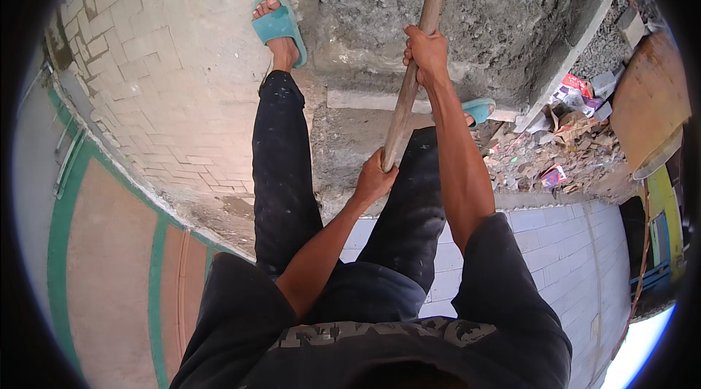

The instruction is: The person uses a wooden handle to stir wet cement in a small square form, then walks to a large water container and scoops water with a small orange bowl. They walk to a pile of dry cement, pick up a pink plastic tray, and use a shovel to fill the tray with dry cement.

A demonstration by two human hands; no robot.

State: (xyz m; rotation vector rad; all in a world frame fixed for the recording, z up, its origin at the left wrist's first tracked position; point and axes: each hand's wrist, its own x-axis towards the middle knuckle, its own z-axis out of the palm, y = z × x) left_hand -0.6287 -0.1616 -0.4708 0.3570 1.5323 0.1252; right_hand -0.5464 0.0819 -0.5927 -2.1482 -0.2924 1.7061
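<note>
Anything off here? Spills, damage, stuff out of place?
Yes. Torn colourful wrappers lie mixed into loose rubble at the right, near the teal right sandal; they look like stray litter. Open-toed footwear also seems odd beside rough debris. The wooden pole shows no visible break, though its upper end is out of frame.

The shirt (409,349) was dark, nearly black, with big grey letters (387,332) across the front. Its short, loose sleeves (237,290) were dark too. The long pants (398,225) were dark and a bit speckled, but with what was too small to tell. The slip-on sandals (276,25) were blue-green, with a wide strap and open toes. The left hand (375,180) and right hand (427,55) were bare.
</note>
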